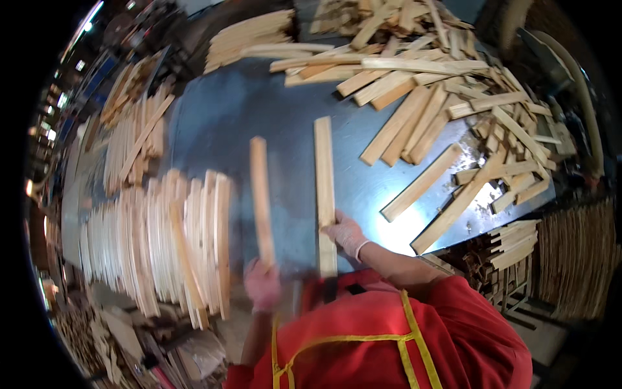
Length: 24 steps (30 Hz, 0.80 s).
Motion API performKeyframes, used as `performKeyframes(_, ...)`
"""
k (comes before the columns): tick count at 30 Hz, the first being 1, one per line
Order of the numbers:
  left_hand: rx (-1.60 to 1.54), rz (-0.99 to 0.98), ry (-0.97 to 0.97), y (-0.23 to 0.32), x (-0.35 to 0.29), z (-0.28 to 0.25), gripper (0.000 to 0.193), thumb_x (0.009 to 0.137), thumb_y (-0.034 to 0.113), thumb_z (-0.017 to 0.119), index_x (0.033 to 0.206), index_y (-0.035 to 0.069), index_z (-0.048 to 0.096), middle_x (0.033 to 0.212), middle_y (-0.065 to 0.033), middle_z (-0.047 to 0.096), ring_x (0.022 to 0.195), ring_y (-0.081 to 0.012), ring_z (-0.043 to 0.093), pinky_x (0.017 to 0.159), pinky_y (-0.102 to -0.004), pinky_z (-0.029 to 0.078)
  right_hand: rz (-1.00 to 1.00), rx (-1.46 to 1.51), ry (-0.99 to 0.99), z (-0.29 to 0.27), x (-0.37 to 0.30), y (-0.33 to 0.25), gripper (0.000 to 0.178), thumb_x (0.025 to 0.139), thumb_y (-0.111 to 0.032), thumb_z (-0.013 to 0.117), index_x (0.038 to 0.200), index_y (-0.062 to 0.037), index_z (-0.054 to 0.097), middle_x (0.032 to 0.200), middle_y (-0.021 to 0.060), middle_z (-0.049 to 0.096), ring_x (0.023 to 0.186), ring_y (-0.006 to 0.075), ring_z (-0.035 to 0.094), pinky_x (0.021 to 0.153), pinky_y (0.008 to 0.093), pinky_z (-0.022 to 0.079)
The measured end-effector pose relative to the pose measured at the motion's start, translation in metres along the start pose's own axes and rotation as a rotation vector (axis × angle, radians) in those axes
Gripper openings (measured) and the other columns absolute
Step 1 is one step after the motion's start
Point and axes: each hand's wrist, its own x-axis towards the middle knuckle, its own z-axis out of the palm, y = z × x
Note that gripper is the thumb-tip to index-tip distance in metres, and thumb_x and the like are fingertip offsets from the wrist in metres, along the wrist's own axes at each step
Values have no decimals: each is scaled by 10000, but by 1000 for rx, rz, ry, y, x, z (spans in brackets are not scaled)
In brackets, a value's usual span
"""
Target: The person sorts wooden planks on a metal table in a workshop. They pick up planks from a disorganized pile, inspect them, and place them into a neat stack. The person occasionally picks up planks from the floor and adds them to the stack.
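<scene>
- Presently, a wooden slat (261,198) is gripped at its near end by the left hand (261,285), closed around it; the slat is blurred and appears lifted off the worktop (259,110), its far end pointing away from the person.
- A second slat (324,188) is pinned flat on the worktop by the right hand (345,233), fingers closed over its near part; it lies lengthwise, parallel to the lifted one and just beside it, near the worktop's near edge.
- Both hands are gloved in a pale material, probably against splinters.
- Sorted slats (168,246) are stacked in a neat fanned row along the worktop's left edge, just beside the left hand, so that a piece can be added with a short reach.
- Loose slats (427,97) are heaped unsorted over the far right corner, within the right hand's reach.
- A red apron (389,337) with yellow straps is worn by the person.
</scene>
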Motion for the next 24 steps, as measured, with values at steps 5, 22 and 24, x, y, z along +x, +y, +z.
performKeyframes(5,472,-210,71,-157,-32,-32,696,846,203,743,1508,89,558,1559,-130,530,1413,-334,507,1189,-454,422,-56,146,-17,-42,-22,-4,579,927,-177,754,1464,-34,594,1231,163,740,1132,258,691,1023,375,518)
performKeyframes(22,93,399,-232,236,183,198,719,832,370,764,1455,110,516,1469,-148,535,1394,-400,471,1138,-560,409,-174,-267,986,-362,112,-152,906,817,-394,798,1544,5,434,1507,279,535,1400,459,525,1162,434,437)
performKeyframes(24,98,356,-264,267,212,235,709,864,387,735,1475,112,503,1473,-153,550,1387,-386,488,1135,-556,414,-159,-207,1002,-340,117,-156,953,801,-387,819,1562,14,408,1571,273,470,1427,448,498,1182,425,421)
